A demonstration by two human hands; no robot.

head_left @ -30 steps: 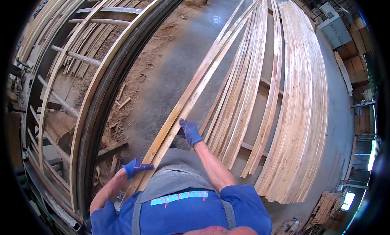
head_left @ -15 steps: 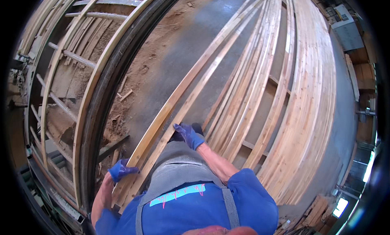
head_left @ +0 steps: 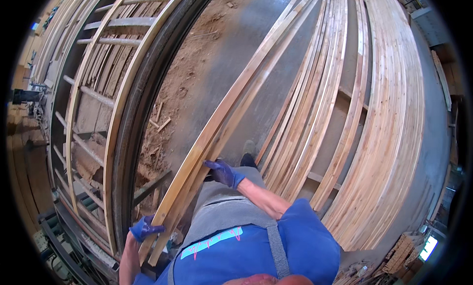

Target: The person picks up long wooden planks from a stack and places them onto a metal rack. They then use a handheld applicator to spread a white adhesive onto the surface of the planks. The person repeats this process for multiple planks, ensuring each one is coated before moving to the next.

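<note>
Wooden planks [head_left: 212,131] likely flex; grip edges, your left hand [head_left: 146,229] pinching the near end, right hand [head_left: 224,174] clasping farther along.

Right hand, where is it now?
In the head view, the right hand sits just below centre, at the right side of the held boards, above and right of the left hand.

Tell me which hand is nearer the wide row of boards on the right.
Right. The right hand is left of the wide row; the left hand is farther left, holding a long plank.
</note>
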